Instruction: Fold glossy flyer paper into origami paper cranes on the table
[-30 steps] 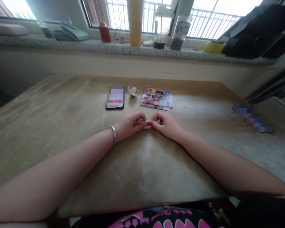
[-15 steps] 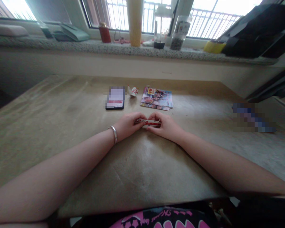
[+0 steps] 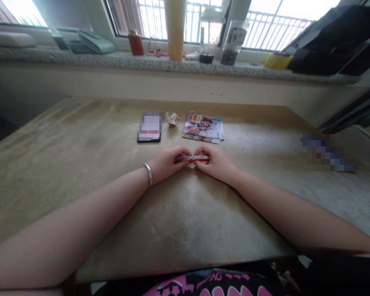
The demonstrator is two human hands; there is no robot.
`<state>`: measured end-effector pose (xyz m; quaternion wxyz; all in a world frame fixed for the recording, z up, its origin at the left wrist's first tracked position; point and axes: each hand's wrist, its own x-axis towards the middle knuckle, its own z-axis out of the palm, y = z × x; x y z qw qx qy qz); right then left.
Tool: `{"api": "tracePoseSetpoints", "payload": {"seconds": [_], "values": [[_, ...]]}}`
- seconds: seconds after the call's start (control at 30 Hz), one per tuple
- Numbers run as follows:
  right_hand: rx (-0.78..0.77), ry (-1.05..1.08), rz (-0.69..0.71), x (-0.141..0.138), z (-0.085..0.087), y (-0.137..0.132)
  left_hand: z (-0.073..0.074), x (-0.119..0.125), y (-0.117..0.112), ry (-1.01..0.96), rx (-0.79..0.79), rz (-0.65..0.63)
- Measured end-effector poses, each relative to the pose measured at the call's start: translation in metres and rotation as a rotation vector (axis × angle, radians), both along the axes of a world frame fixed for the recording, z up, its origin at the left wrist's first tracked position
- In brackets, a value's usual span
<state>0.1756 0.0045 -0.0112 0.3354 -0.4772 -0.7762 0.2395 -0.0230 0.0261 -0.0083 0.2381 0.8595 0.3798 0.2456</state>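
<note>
Between my two hands is a narrow folded strip of printed paper (image 3: 192, 159), white with red and dark markings. My left hand (image 3: 171, 159), below a silver bangle (image 3: 147, 174), pinches its left end. The fingers of my right hand (image 3: 214, 161) are closed on its right end, and the two sets of fingertips nearly meet at its middle. My fingers cover parts of the strip. Just beyond my hands, a small folded white-and-red paper piece (image 3: 173, 119) stands between a phone (image 3: 149, 127) and a stack of colourful printed leaflets (image 3: 203, 127).
Both forearms rest along the beige table (image 3: 179, 222). A blurred-out bluish item (image 3: 328, 153) lies at the far right. Behind the table, the granite windowsill (image 3: 111, 61) carries a red bottle (image 3: 136, 43), clear containers (image 3: 233, 43), a yellow roll (image 3: 278, 61) and a black bag (image 3: 336, 41).
My right fingers have shifted slightly along the strip, and more of its white and red face shows near the right end. Both arms and the other items stay put.
</note>
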Motion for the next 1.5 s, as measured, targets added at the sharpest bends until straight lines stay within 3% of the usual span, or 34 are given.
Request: {"api": "tracePoseSetpoints", "payload": {"seconds": [0.2,0.5,0.7,0.87,1.2,1.37,1.5], "values": [[0.037,0.01,0.061,0.0,0.0,-0.001,0.001,0.0,0.002,0.058,0.286,0.008],[0.247,-0.242,0.019,0.004,0.001,-0.001,0.0,0.0,0.004,0.138,0.437,-0.115],[0.509,-0.527,0.132,0.013,0.004,0.001,0.002,-0.005,0.003,0.171,0.488,-0.217],[0.472,-0.568,0.195,0.015,0.001,0.006,0.003,-0.008,0.003,0.202,0.528,-0.255],[0.346,-0.38,0.294,0.017,0.004,0.004,-0.004,-0.011,0.013,0.226,0.483,-0.12],[0.382,-0.349,0.224,0.018,-0.003,0.01,-0.006,-0.01,0.014,0.182,0.38,-0.157],[0.474,-0.461,0.205,0.02,0.0,0.01,-0.004,-0.011,0.014,0.188,0.323,-0.221]]}}
